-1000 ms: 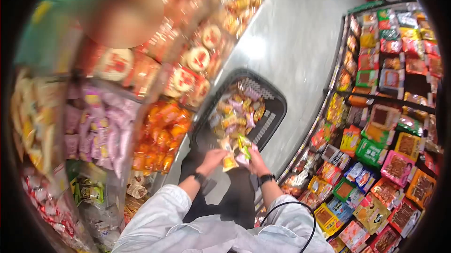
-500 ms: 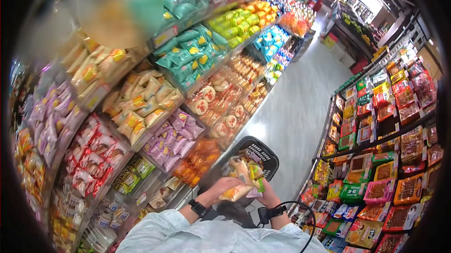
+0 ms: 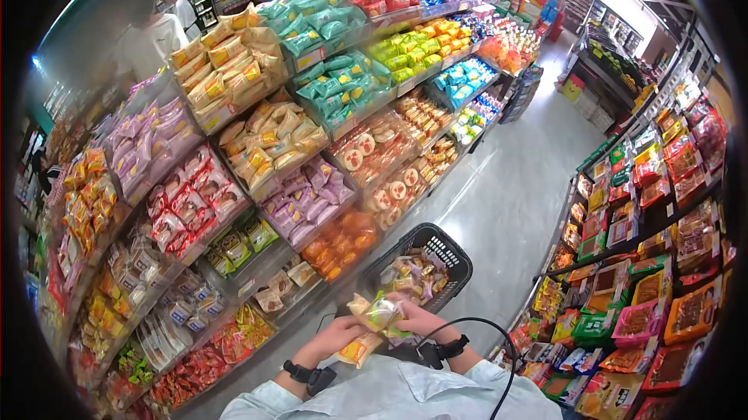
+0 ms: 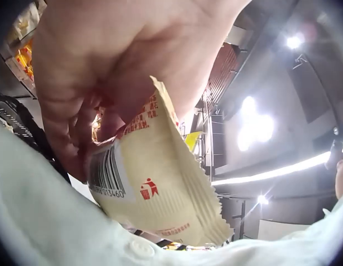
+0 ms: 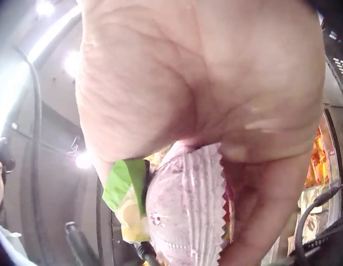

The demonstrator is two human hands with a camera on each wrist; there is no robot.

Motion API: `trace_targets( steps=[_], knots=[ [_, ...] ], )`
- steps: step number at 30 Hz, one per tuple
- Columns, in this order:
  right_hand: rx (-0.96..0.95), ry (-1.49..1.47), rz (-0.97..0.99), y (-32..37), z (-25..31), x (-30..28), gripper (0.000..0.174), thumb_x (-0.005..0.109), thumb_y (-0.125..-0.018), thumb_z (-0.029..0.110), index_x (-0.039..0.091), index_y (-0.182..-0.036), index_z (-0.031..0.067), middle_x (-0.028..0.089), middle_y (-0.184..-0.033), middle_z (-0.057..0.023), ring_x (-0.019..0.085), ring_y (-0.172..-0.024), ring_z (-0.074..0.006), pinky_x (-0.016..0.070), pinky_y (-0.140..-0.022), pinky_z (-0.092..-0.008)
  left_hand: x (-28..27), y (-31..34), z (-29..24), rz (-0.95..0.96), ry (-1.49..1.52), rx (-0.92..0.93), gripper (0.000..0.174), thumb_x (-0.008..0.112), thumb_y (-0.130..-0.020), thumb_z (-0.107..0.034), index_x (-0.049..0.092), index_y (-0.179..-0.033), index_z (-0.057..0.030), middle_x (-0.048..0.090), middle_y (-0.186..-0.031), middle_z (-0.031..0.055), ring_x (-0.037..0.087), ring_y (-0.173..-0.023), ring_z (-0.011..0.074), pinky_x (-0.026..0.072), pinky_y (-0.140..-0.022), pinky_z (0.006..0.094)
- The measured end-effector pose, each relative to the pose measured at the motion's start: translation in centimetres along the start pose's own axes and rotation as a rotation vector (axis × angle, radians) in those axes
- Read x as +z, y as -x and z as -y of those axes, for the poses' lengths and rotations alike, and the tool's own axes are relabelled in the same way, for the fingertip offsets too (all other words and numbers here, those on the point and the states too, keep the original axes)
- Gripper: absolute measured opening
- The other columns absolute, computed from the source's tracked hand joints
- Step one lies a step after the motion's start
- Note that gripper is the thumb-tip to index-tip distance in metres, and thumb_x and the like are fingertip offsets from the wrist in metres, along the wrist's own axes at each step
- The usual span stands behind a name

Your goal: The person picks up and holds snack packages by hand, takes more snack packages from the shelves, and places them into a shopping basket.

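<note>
My left hand (image 3: 336, 337) grips a cream snack packet with a barcode (image 4: 155, 188), its crimped end pointing away from the palm in the left wrist view. My right hand (image 3: 425, 322) holds a pale pink-purple packet with a serrated edge (image 5: 182, 208) and a small green-and-yellow packet (image 5: 126, 194). Both hands are close together in front of the chest, and their packets overlap in the head view. Beyond them a black plastic shopping basket (image 3: 461, 252) contains several wrapped snacks (image 3: 417, 273).
On the left, sloping bins hold wrapped snacks, among them purple packets (image 3: 304, 206), orange packets (image 3: 339, 245) and teal packets (image 3: 343, 89). Flat snack packs (image 3: 643, 319) fill the right-hand rack. A grey-floored aisle (image 3: 506, 186) runs between. A black cable (image 3: 510, 350) loops by the right arm.
The head view has tilted up, showing more shelves and the far aisle. Both hands have come from the basket's near edge toward the chest, still holding the packets.
</note>
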State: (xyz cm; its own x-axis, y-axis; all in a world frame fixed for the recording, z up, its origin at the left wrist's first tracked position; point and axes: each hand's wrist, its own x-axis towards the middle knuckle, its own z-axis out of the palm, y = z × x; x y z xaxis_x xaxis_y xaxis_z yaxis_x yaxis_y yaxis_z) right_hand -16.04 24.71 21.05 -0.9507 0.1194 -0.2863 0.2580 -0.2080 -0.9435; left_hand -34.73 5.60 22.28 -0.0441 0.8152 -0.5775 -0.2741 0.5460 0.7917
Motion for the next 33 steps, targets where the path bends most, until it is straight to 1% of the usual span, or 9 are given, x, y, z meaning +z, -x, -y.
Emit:
trace_targets(
  steps=[4, 7, 11, 16, 20, 22, 24, 30, 33],
  knots=[
    [-0.018, -0.037, 0.081, 0.1, 1.7, 2.5, 0.07, 0.066, -0.085, 0.005, 0.036, -0.148, 0.0029, 0.055, -0.132, -0.0069, 0.051, -0.123, -0.0148, 0.0409, -0.107, -0.0298, 0.8, 3.7, 0.9, -0.071, 0.012, -0.029, 0.031, 0.057, -0.102, -0.015, 0.064, -0.126, 0.0026, 0.069, -0.116, 0.0052, 0.064, -0.103, 0.0122, 0.0516, -0.09, 0.0269],
    [0.014, -0.062, 0.075, -0.4, 3.0, 4.0, 0.069, 0.066, -0.085, 0.004, 0.035, -0.147, 0.0049, 0.053, -0.131, -0.0046, 0.05, -0.122, -0.0129, 0.0406, -0.106, -0.0291, 0.8, 4.9, 1.9, -0.115, 0.142, 0.021, 0.032, 0.058, -0.102, -0.014, 0.062, -0.129, 0.0021, 0.068, -0.117, 0.0041, 0.063, -0.105, 0.0115, 0.051, -0.092, 0.0273],
    [0.082, -0.15, 0.057, -1.7, 3.0, 5.2, 0.07, 0.066, -0.083, 0.003, 0.035, -0.146, 0.0062, 0.053, -0.128, -0.0031, 0.051, -0.119, -0.0122, 0.0424, -0.104, -0.0283, 0.1, 7.4, 2.9, -0.043, 0.17, 0.031, 0.036, 0.058, -0.104, -0.021, 0.061, -0.132, 0.0009, 0.067, -0.123, 0.0053, 0.061, -0.111, 0.0122, 0.0483, -0.097, 0.0285],
    [0.029, -0.057, 0.083, -5.4, 4.3, 8.4, 0.068, 0.065, -0.083, 0.003, 0.035, -0.144, 0.0066, 0.054, -0.126, -0.0019, 0.053, -0.116, -0.0123, 0.0435, -0.102, -0.0278, -5.3, 9.6, 2.9, 0.114, 0.124, 0.136, 0.042, 0.059, -0.105, -0.024, 0.056, -0.139, -0.0003, 0.064, -0.131, 0.0063, 0.057, -0.12, 0.0122, 0.0457, -0.103, 0.0297],
    [0.0, -0.023, 0.018, -9.6, 4.1, 11.7, 0.07, 0.066, -0.082, 0.003, 0.036, -0.145, 0.0068, 0.054, -0.127, -0.0013, 0.052, -0.119, -0.0122, 0.0418, -0.105, -0.0283, -10.7, 11.5, 3.7, 0.124, 0.151, 0.232, 0.04, 0.059, -0.104, -0.021, 0.056, -0.139, -0.0017, 0.064, -0.13, 0.0062, 0.058, -0.119, 0.014, 0.0459, -0.103, 0.0306],
    [0.005, 0.021, -0.005, -11.8, 5.1, 13.4, 0.072, 0.065, -0.081, 0.002, 0.037, -0.146, 0.0071, 0.055, -0.128, -0.0014, 0.051, -0.121, -0.012, 0.0412, -0.106, -0.0285, -13.8, 11.8, 4.8, 0.028, 0.032, 0.316, 0.038, 0.06, -0.104, -0.019, 0.059, -0.137, -0.0013, 0.065, -0.129, 0.0053, 0.059, -0.118, 0.0126, 0.0471, -0.102, 0.0297],
    [0.016, 0.057, 0.017, -13.7, 4.8, 14.1, 0.076, 0.064, -0.077, -0.002, 0.036, -0.148, 0.0078, 0.054, -0.13, -0.0013, 0.051, -0.123, -0.0117, 0.0411, -0.107, -0.0285, -15.7, 13.2, 3.7, -0.088, 0.129, 0.325, 0.037, 0.06, -0.104, -0.02, 0.06, -0.137, -0.0021, 0.067, -0.126, 0.0029, 0.06, -0.114, 0.0115, 0.049, -0.098, 0.0293],
    [0.084, -0.019, 0.131, -17.9, 7.5, 18.8, 0.072, 0.063, -0.074, -0.008, 0.038, -0.139, 0.0086, 0.054, -0.119, 0.0004, 0.052, -0.114, -0.01, 0.0454, -0.099, -0.0262, -20.6, 13.9, 3.3, -0.464, 0.205, 0.4, 0.032, 0.06, -0.104, -0.021, 0.064, -0.129, -0.0004, 0.068, -0.12, 0.0033, 0.06, -0.112, 0.0115, 0.0494, -0.096, 0.0284],
    [0.085, 0.005, 0.127, -19.8, 7.9, 19.9, 0.072, 0.064, -0.076, -0.009, 0.038, -0.14, 0.0089, 0.054, -0.119, -0.0003, 0.053, -0.113, -0.0107, 0.0456, -0.099, -0.027, -21.8, 13.9, 3.6, -0.463, 0.429, 0.332, 0.034, 0.056, -0.106, -0.024, 0.063, -0.13, -0.0014, 0.066, -0.126, 0.0059, 0.061, -0.116, 0.0146, 0.0498, -0.098, 0.0304]
  ],
)
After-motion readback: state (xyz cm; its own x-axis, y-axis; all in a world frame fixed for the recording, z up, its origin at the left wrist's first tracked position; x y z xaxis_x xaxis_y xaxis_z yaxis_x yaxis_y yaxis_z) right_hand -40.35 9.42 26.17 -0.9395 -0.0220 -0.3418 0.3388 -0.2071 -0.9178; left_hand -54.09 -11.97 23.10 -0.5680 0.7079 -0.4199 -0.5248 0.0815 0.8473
